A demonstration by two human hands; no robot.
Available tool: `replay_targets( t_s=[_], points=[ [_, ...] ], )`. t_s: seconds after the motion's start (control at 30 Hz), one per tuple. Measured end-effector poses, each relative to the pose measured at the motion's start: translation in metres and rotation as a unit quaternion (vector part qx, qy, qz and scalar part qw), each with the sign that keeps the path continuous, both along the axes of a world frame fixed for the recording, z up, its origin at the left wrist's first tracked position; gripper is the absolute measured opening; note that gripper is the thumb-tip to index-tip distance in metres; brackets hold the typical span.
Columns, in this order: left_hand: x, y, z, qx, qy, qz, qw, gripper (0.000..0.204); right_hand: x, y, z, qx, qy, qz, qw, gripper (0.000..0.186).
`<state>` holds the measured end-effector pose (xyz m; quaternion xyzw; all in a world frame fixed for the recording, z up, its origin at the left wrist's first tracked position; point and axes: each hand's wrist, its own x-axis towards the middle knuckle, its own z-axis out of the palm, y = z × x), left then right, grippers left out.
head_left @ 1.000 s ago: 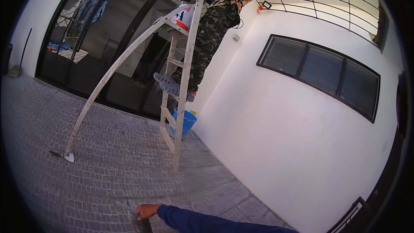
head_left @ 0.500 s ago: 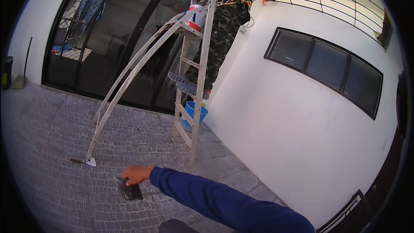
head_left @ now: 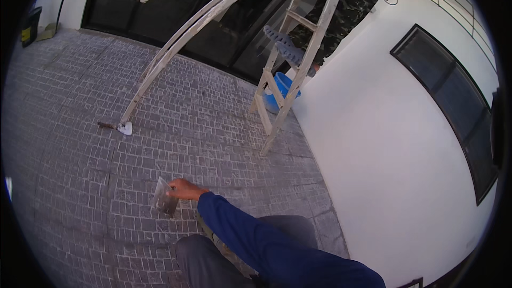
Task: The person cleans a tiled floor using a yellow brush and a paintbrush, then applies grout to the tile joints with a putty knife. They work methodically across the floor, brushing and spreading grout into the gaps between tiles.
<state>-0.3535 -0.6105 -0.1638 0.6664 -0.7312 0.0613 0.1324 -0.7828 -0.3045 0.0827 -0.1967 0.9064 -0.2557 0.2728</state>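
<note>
My right hand (head_left: 184, 189) comes in on a blue-sleeved arm and is closed on a flat, rectangular plastering trowel (head_left: 169, 206). Its blade hangs above the paving, pale and shiny on one side; my fingers hide most of the grip. Ahead and to the left, a putty knife (head_left: 126, 128) lies on the ground against the foot of a stepladder (head_left: 176, 48), its brown handle pointing left. My left hand is out of view. Below my arm my grey-trousered knees are bent.
Another person in camouflage trousers (head_left: 349, 13) and grey clogs stands on the ladder. A blue bucket (head_left: 282, 88) sits behind the ladder's legs. A white wall (head_left: 368, 154) with a dark window rises on the right. Dark glass doors (head_left: 181, 0) line the back; a dustpan (head_left: 48, 32) stands far left.
My view has dipped toward the ground, bringing my knees in. The trowel in my right hand has turned from lying flat and dark to a steeper tilt, showing a lighter face.
</note>
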Motion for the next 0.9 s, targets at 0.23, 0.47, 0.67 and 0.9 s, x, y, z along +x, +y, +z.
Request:
replay_targets(
  t_s=[0.23,0.47,0.67,0.9],
  points=[
    [0.050,-0.013,-0.018,-0.003,-0.053,0.065,0.996,0.036,0.044,-0.009,-0.093,-0.112,-0.054,-0.007,0.992,0.034],
    [-0.126,-0.044,0.026,-0.017,0.116,-0.077,0.990,0.044,0.020,-0.011,-0.066,-0.102,-0.119,-0.048,0.986,0.037],
    [-0.213,-0.032,0.016,0.022,0.033,-0.033,0.999,0.049,0.000,-0.001,-0.061,-0.070,-0.068,-0.028,0.995,0.038],
    [-0.199,-0.039,0.008,-0.026,0.029,-0.082,0.996,0.044,-0.011,-0.020,-0.105,-0.142,-0.160,-0.069,0.974,0.034]
  ],
)
